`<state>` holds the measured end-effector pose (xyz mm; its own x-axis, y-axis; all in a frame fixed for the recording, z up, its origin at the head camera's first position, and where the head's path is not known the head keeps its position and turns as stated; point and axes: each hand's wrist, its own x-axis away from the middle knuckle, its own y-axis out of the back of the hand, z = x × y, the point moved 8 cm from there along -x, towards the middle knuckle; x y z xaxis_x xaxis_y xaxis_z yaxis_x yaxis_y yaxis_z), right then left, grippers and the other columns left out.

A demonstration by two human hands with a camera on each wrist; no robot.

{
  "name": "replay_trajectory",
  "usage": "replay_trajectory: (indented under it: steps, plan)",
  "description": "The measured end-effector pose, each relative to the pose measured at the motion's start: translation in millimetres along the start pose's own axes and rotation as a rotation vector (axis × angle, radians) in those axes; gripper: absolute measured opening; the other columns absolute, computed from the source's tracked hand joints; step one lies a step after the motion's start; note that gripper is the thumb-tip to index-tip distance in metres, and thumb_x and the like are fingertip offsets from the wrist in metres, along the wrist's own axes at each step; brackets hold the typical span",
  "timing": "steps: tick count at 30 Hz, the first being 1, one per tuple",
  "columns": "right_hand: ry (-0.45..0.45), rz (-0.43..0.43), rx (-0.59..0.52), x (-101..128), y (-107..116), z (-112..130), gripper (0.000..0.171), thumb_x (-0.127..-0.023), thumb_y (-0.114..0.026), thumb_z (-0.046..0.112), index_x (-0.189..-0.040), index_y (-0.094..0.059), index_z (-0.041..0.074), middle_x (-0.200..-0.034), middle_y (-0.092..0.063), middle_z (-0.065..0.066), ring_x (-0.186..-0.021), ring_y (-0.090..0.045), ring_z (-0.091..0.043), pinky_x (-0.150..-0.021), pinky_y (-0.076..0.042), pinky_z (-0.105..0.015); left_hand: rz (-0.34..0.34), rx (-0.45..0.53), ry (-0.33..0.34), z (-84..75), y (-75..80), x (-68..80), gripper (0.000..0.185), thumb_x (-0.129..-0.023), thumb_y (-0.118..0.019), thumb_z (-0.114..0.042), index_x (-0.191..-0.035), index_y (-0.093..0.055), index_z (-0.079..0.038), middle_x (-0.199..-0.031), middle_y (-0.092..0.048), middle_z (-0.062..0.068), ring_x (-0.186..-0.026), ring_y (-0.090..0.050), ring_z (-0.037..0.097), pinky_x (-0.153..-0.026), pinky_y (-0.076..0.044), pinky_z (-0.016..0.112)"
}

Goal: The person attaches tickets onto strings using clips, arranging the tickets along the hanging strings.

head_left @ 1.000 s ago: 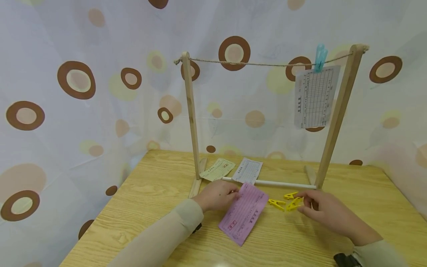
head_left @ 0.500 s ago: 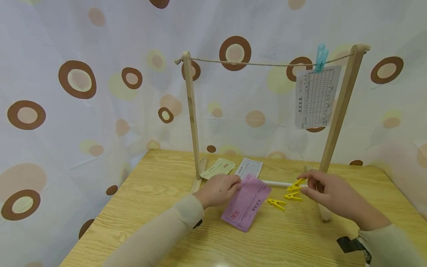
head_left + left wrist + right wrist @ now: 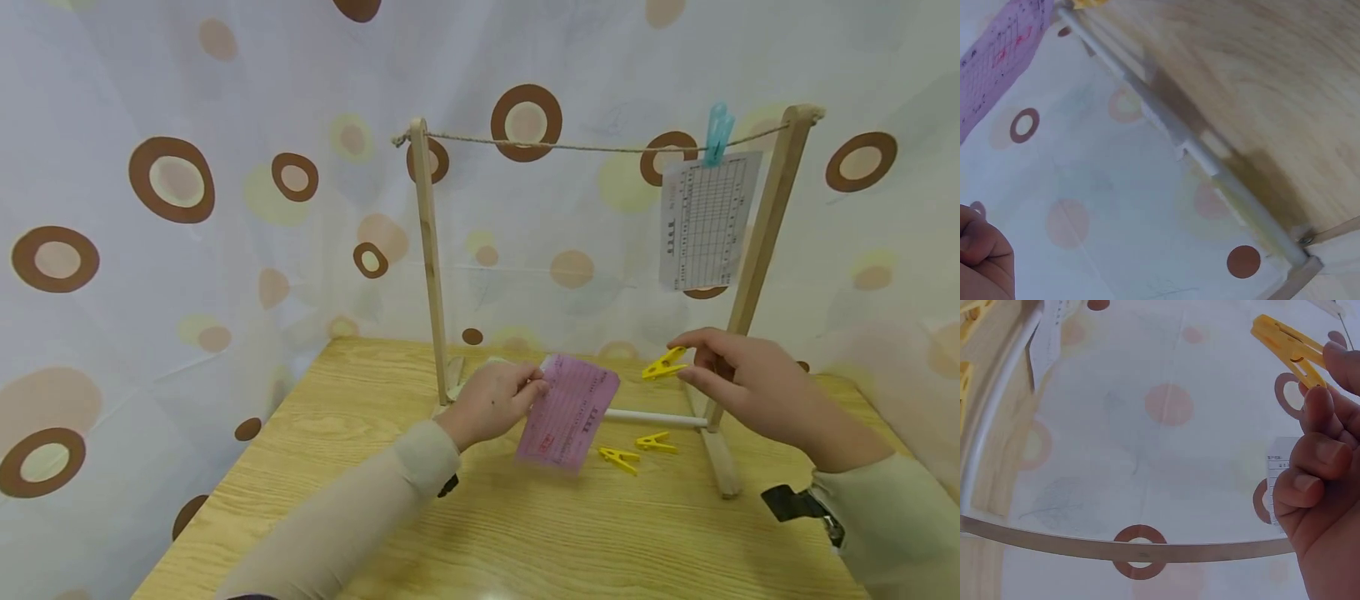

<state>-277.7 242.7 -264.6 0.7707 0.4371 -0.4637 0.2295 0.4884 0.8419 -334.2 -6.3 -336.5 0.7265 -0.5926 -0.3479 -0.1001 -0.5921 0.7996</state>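
Left hand pinching a pink slip by its upper left corner, thumb and fingers closed on the paper, lifted clear of the table and hanging tilted in front of the rack. Right hand gripping a yellow peg between thumb and fingertips, held in the air just right of the slip, apart from it, near the rack's right post. Peg's jaws seemingly closed, though too small in the head view to be sure. In the right wrist view, the same peg sticking up and left from the fingertips, the other fingers curled below. In the left wrist view, only a corner of the slip and a bit of the hand visible. Two more yellow pegs lying on the table below the raised one, just in front of the rack's white bottom bar. String stretched between the post tops. White sheet hanging from the string at its right end, clipped by a blue peg. Spotted curtain behind and to the sides.
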Motion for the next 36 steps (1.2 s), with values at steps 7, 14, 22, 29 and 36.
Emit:
replay_trajectory:
  steps: [7,14,22,29,36]
  plan:
    - [0.028,-0.028,0.077,-20.6,25.5,16.1,0.029,-0.099,-0.066,0.011,-0.128,-0.062,0.009,-0.07,-0.045,0.01,-0.053,-0.034,-0.004,-0.049,-0.033,-0.025,-0.043,0.005,0.008,-8.0,19.2,-9.4,0.02,-0.107,-0.055,-0.026,-0.098,-0.067,-0.013,-0.078,-0.059,-0.006,-0.053,-0.039,0.007,-0.049,-0.034,0.022]
    - [-0.059,-0.042,0.14,-43.3,49.7,23.1,0.03,-0.103,-0.061,0.018,-0.131,-0.061,0.006,-0.066,-0.044,0.002,-0.051,-0.033,-0.011,-0.047,-0.03,-0.028,-0.069,0.023,-0.021,-16.7,36.6,-18.4,0.018,-0.106,-0.056,-0.025,-0.098,-0.067,-0.014,-0.067,-0.054,-0.004,-0.049,-0.034,0.005,-0.047,-0.03,0.022]
    - [-0.032,-0.158,0.221,-78.4,97.5,42.2,0.027,-0.104,-0.059,0.021,-0.126,-0.065,0.006,-0.074,-0.058,-0.003,-0.055,-0.042,-0.018,-0.047,-0.034,-0.029,-0.112,-0.025,-0.028,-28.7,64.6,-34.6,0.021,-0.107,-0.054,-0.028,-0.102,-0.068,-0.013,-0.062,-0.052,-0.004,-0.049,-0.035,0.007,-0.048,-0.03,0.023]
    - [0.021,-0.191,0.276,-109.2,121.5,59.4,0.02,-0.102,-0.064,0.017,-0.117,-0.069,0.005,-0.088,-0.064,-0.009,-0.066,-0.045,-0.022,-0.053,-0.033,-0.027,-0.139,-0.041,0.001,-39.8,90.6,-53.0,0.022,-0.107,-0.054,-0.032,-0.097,-0.065,-0.014,-0.065,-0.048,0.0,-0.052,-0.035,0.009,-0.05,-0.029,0.024]
    - [-0.031,-0.173,0.29,-135.0,142.6,67.1,0.022,-0.105,-0.056,0.021,-0.114,-0.068,0.004,-0.106,-0.069,-0.017,-0.078,-0.057,-0.027,-0.06,-0.036,-0.024,-0.206,-0.056,-0.032,-52.4,116.2,-79.9,0.02,-0.106,-0.056,-0.031,-0.095,-0.064,-0.017,-0.069,-0.051,0.0,-0.056,-0.035,0.011,-0.053,-0.032,0.026]
